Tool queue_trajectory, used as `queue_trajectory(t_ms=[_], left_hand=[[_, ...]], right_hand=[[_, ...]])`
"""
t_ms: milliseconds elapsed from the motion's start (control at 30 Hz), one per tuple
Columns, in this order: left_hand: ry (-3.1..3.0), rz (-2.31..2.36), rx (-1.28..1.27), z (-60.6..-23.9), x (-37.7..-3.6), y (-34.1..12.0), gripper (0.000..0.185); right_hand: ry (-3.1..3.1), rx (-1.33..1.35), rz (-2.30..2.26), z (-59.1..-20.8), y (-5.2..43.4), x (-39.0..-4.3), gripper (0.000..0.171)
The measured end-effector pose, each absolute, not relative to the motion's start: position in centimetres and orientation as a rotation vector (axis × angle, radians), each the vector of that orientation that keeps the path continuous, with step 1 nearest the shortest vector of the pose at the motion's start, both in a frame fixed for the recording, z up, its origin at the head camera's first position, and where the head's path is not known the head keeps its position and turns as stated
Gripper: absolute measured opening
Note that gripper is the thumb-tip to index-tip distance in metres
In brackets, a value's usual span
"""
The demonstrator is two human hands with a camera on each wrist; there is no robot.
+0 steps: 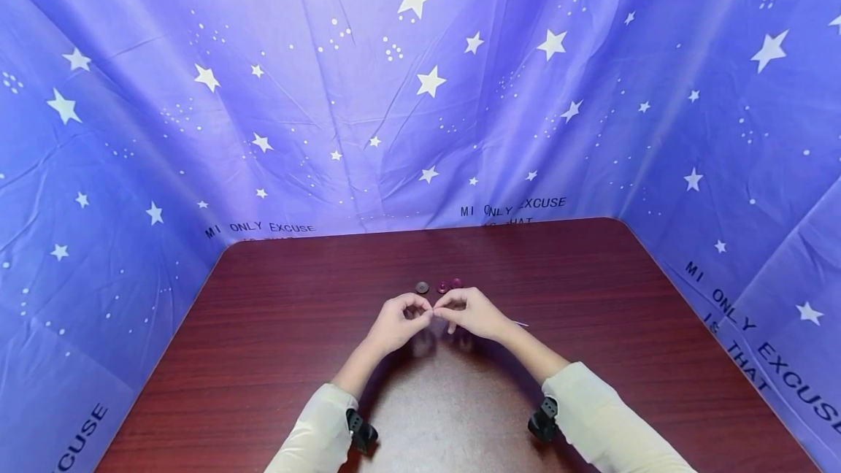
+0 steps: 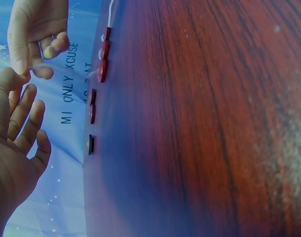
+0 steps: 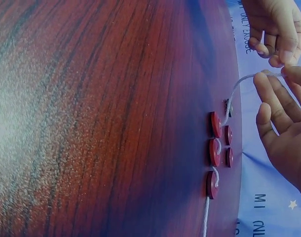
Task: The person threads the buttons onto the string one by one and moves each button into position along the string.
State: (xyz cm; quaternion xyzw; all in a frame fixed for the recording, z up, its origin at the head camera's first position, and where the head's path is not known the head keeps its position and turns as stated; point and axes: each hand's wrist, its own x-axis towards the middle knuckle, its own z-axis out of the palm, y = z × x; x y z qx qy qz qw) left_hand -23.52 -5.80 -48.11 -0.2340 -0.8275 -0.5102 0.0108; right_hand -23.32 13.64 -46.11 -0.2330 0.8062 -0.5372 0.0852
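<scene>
My two hands meet over the middle of the dark wood table (image 1: pixel 276 356). The left hand (image 1: pixel 423 311) and the right hand (image 1: pixel 440 309) both pinch the free end of a thin white string (image 3: pixel 237 89). It runs down through three red buttons (image 3: pixel 214 152) lying in a row on the table, and its tail (image 3: pixel 206 217) trails off behind them. In the left wrist view the string (image 2: pixel 66 70) stretches from the pinch to the nearest threaded button (image 2: pixel 102 69). My left hand's (image 2: pixel 23 75) other fingers are spread.
Beside the threaded row lie two small loose dark red buttons (image 3: pixel 229 145) and a dark grey one (image 1: pixel 422 287). Blue star-printed cloth (image 1: pixel 420 93) walls the table at the back and on both sides.
</scene>
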Motion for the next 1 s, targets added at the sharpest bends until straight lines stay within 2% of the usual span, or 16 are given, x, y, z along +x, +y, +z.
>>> queue_trajectory(t_ms=[400, 633, 1000], left_hand=[[-2.605, -1.525, -0.746, -48.5, -23.7, -5.9, 0.008], [-2.629, -1.535, -0.748, -48.4, -23.7, -5.9, 0.007], [-2.641, -1.504, -0.788, -48.6, -23.7, -5.9, 0.010]], right_hand=[[2.340, -0.654, -1.577, -47.0, 13.9, -23.7, 0.016], [2.358, -0.673, -1.548, -45.2, 13.8, -22.7, 0.017], [2.461, -0.630, -1.526, -47.5, 14.6, -24.0, 0.015]])
